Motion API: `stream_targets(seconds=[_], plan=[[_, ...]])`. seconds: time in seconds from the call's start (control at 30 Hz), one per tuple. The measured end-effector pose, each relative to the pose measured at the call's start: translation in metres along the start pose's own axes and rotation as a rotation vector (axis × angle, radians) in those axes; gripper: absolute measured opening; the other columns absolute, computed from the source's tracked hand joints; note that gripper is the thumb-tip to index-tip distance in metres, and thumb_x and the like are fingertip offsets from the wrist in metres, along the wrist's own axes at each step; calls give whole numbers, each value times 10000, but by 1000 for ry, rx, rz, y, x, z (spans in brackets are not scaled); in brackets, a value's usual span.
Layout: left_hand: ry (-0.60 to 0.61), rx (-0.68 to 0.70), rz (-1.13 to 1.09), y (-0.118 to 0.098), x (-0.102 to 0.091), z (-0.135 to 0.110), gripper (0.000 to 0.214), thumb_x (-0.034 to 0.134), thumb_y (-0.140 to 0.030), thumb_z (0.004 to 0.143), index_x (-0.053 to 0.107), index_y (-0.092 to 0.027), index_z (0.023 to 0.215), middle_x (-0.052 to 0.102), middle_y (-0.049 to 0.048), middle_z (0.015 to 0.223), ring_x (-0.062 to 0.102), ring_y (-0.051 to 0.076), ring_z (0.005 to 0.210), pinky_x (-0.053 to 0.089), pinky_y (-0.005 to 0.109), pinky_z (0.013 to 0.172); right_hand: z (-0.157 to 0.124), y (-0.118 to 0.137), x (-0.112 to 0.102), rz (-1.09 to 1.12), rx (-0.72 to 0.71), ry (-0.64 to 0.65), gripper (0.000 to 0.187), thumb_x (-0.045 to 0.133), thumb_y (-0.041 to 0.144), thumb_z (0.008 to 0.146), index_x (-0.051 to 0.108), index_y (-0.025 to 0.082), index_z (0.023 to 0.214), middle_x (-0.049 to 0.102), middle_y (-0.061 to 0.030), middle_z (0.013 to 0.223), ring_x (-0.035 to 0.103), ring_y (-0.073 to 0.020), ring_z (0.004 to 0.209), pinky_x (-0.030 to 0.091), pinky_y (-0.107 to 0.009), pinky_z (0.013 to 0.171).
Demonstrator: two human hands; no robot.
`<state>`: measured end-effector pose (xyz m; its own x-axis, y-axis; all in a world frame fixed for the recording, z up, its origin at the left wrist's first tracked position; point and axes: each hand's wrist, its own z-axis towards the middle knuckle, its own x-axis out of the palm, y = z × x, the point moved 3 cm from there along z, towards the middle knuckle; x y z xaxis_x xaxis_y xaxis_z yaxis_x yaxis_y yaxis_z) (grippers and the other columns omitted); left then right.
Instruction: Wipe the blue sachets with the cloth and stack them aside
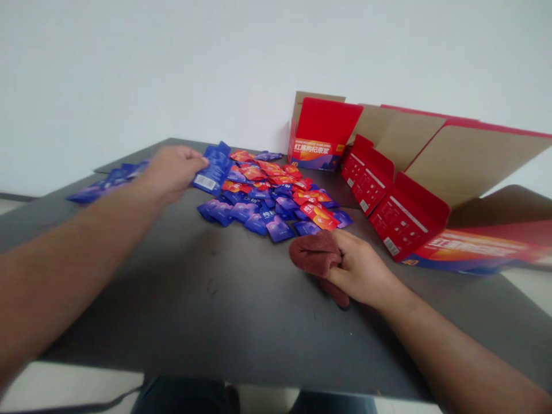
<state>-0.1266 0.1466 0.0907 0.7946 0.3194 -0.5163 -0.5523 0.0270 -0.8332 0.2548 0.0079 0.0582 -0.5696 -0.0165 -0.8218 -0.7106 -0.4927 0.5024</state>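
My left hand (175, 172) is closed on the edge of a blue sachet (213, 168), which shows a white barcode label near its lower end. The sachet is held at the left side of a pile of red and purple-blue sachets (259, 198) on the dark table. In my right hand (362, 267) a folded brown cloth (317, 253) is gripped, just in front of the pile's right end. Beyond my left forearm lies a second group of purple-blue sachets (106, 183), partly hidden by the arm.
Open red cartons with raised flaps line the right side: a small box (317, 152) at the back, others (407, 215) nearer. The grey table (207, 333) runs to a front edge above my legs. A white wall (181, 69) stands behind.
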Motion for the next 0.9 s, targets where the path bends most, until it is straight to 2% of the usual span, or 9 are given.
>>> stream_targets(seconds=[0.17, 0.27, 0.37, 0.47, 0.57, 0.73, 0.9], plan=[[221, 27, -204, -22, 62, -75, 199, 709, -385, 804, 645, -198, 783, 585, -5, 616, 518, 142, 519, 427, 271, 517, -4, 8, -10, 31, -9, -83, 318, 672, 207, 806, 731, 253, 1115, 762, -30, 1011, 706, -232, 893, 532, -340, 788], [320, 44, -299, -30, 92, -112, 211, 746, -406, 778, 642, -228, 738, 596, -7, 624, 520, 146, 519, 391, 270, 492, -6, 10, -16, 25, 2, -149, 296, 686, 234, 822, 730, 269, 1112, 765, -25, 1012, 708, -231, 879, 543, -344, 784], [396, 68, -399, -32, 119, -135, 187, 750, -391, 799, 637, -245, 772, 588, -15, 652, 530, 147, 540, 394, 272, 497, -6, 10, -19, -40, 7, -211, 298, 705, 242, 798, 724, 249, 1095, 753, -39, 1015, 698, -243, 906, 540, -355, 809], [489, 34, -517, -24, 140, -148, 196, 738, -352, 811, 588, -234, 768, 545, -28, 641, 495, 130, 527, 394, 265, 501, -4, 6, -21, -132, 13, -238, 294, 689, 242, 797, 717, 218, 1089, 736, -60, 1008, 685, -251, 934, 527, -357, 829], [565, 15, -580, -17, 150, -155, 187, 748, -318, 796, 586, -228, 776, 546, -28, 652, 498, 128, 539, 398, 263, 506, 0, 1, -21, -207, 29, -243, 256, 675, 246, 796, 693, 203, 1048, 721, -75, 1005, 673, -261, 948, 515, -361, 830], [643, 6, -603, -18, 149, -159, 169, 774, -290, 776, 620, -232, 742, 578, -18, 663, 512, 131, 547, 416, 277, 520, 2, 4, -9, -246, 15, -204, 197, 674, 226, 796, 643, 214, 989, 687, -72, 980, 647, -254, 928, 503, -359, 808], [637, 10, -610, -19, 144, -157, 140, 779, -299, 759, 663, -227, 727, 630, 11, 708, 543, 148, 601, 440, 284, 542, -5, 22, 11, -193, -148, 100, 143, 662, 192, 800, 605, 226, 926, 662, -42, 955, 634, -217, 903, 496, -323, 783]])
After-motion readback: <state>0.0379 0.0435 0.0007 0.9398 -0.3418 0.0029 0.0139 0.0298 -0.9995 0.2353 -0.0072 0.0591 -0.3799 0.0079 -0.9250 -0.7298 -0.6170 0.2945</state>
